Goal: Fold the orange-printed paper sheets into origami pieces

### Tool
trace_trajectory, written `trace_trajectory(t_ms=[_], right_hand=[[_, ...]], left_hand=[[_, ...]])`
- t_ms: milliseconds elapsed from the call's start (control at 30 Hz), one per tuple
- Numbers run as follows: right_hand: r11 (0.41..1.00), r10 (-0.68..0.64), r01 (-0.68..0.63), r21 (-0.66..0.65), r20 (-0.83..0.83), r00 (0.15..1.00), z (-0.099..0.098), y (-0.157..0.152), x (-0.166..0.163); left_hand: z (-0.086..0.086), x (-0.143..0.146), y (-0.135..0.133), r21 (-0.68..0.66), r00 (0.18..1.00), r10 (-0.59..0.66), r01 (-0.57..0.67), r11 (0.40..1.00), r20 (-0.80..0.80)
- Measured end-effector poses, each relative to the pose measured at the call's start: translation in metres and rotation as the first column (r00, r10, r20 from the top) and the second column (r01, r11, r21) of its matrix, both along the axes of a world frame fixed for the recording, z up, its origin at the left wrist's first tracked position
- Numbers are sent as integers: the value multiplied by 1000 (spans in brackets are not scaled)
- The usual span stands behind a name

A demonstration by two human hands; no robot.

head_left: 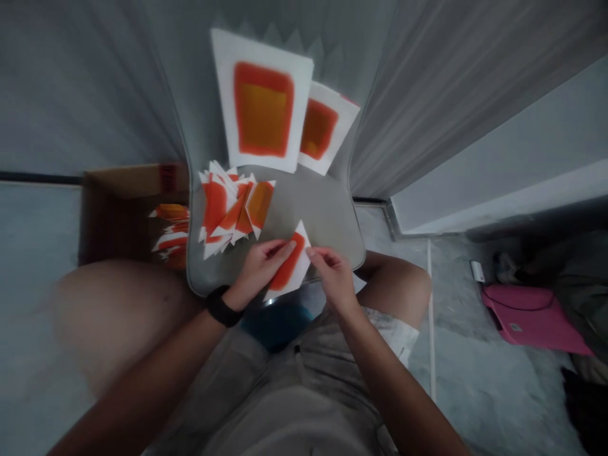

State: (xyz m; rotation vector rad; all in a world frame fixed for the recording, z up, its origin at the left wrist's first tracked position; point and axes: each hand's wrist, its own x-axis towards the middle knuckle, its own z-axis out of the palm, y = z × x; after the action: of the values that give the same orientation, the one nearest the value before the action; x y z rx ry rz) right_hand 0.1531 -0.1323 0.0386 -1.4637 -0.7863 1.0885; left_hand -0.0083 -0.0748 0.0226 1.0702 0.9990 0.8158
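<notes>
Over the front of a grey chair seat [313, 199], I hold a white and orange folded paper piece [291, 266] with a pointed top. My left hand [266, 263] pinches its left side, thumb lying on the orange area. On its right edge, the fingertips of my right hand [331, 269] are closed. A heap of similar orange and white paper pieces [232, 206] lies on the left of the seat. Leaning on the backrest are a large white sheet with an orange square [263, 107] and a smaller similar one [325, 126] partly behind it.
Left of the chair, an open cardboard box [128, 183] holds more orange and white pieces [173, 237]. A pink object [532, 316] with a dark cable lies on the floor at right, near a small white item [477, 271]. Grey curtains hang behind the chair.
</notes>
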Motion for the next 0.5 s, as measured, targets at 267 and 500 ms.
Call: trace_trajectory(t_ms=[267, 500], right_hand=[[986, 148, -148, -74, 0, 989, -5, -12, -3], [985, 164, -159, -70, 67, 984, -9, -12, -6]], left_hand=[[2, -3, 11, -8, 980, -82, 85, 996, 182], [-2, 1, 7, -51, 983, 53, -45, 998, 177]])
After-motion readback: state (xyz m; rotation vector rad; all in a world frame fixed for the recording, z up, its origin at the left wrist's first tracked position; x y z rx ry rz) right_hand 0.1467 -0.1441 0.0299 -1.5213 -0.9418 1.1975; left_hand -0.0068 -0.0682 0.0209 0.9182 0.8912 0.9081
